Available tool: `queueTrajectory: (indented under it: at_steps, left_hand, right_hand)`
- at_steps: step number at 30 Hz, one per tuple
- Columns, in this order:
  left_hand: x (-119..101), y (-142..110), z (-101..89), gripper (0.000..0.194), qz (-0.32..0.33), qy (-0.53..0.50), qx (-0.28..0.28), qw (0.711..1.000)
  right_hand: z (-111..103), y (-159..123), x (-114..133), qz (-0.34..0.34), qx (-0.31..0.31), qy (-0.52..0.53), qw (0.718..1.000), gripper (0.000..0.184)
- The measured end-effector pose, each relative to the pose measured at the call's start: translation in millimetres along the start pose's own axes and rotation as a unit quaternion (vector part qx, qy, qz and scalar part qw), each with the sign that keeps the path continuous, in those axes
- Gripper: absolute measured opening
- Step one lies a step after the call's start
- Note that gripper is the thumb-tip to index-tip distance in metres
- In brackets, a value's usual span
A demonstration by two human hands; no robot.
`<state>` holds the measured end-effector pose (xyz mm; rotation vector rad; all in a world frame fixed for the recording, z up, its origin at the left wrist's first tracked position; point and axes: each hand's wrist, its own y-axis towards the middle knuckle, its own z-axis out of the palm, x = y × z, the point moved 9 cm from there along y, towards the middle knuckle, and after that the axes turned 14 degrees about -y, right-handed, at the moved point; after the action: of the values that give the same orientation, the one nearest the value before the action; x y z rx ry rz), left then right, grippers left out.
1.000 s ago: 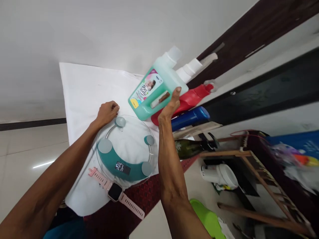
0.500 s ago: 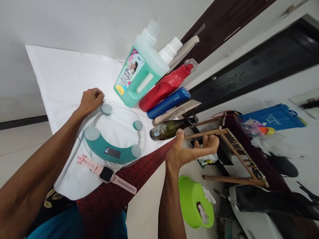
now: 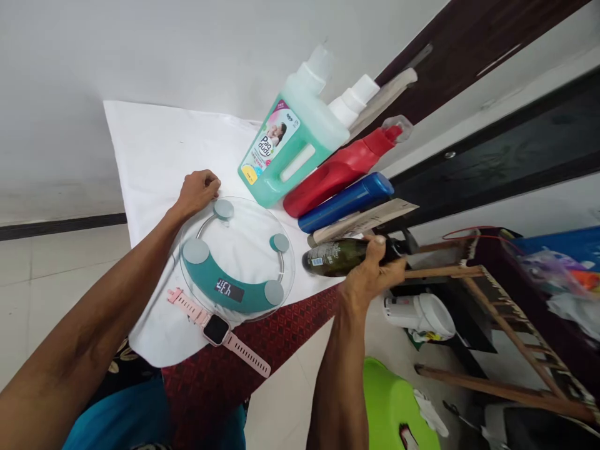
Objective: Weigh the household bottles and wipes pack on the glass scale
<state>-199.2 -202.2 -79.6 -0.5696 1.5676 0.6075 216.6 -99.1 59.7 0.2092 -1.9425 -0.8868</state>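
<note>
My right hand is wrapped around the upper part of a dark green pump bottle, which stands at the right edge of the white cloth. Curled closed, my left hand rests on the cloth beside the far left rim of a round glass bathroom scale; nothing shows in its fingers. The scale has a teal band and a lit display, with nothing standing on it. A pink-strapped smartwatch lies along its near edge.
Beyond the scale stand a green detergent jug, a red bottle, a blue bottle and a beige tube in a row. A lime green tub and a white bucket are on the floor at right.
My right hand has gone from open beside the pump bottle to closed around it. The scale's display now shows brighter digits. The view has shifted; my left hand keeps its place.
</note>
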Motion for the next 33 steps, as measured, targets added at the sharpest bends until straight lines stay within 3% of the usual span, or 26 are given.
queueTrajectory:
  at_steps: [3,5,10,13,17,22,28,31,33]
  left_hand:
    - [0.6,0.1,1.5,0.014,0.002,0.002,0.006,1.0]
    - [0.5,0.1,1.7,0.014,0.007,-0.001,0.006,1.0]
    - [0.3,-1.5,0.9,0.012,-0.004,-0.013,0.0,1.0]
    - [-1.9,-2.7,1.3,0.011,-0.005,-0.02,0.001,1.0]
    - [-3.3,-2.4,2.3,0.012,0.001,-0.009,0.003,1.0]
    - [-1.4,-0.7,3.7,0.013,0.007,0.016,0.008,1.0]
    - [-1.3,-0.2,3.1,0.015,0.009,0.028,0.009,1.0]
    - [-1.9,-0.6,3.0,0.014,0.01,0.026,0.011,1.0]
    - [-1.2,-0.7,3.3,0.013,0.009,0.021,0.012,1.0]
  right_hand:
    - [-17.8,4.2,42.4,-0.061,-0.031,0.012,0.998,0.031]
    - [-17.7,7.3,70.2,-0.087,-0.009,0.061,0.994,0.027]
    - [26.6,-13.7,106.3,-0.049,0.138,0.176,0.973,0.028]
    - [56.7,-44.0,112.1,-0.016,0.203,0.187,0.961,0.032]
    - [84.4,-73.3,121.5,-0.036,0.264,0.168,0.949,0.034]
    - [99.5,-81.0,128.5,-0.054,0.293,0.142,0.944,0.033]
    - [91.2,-82.4,124.3,-0.064,0.294,0.142,0.943,0.045]
    - [73.5,-81.7,100.6,-0.068,0.282,0.142,0.946,0.064]
    - [57.5,-79.0,65.8,-0.027,0.25,0.123,0.96,0.07]
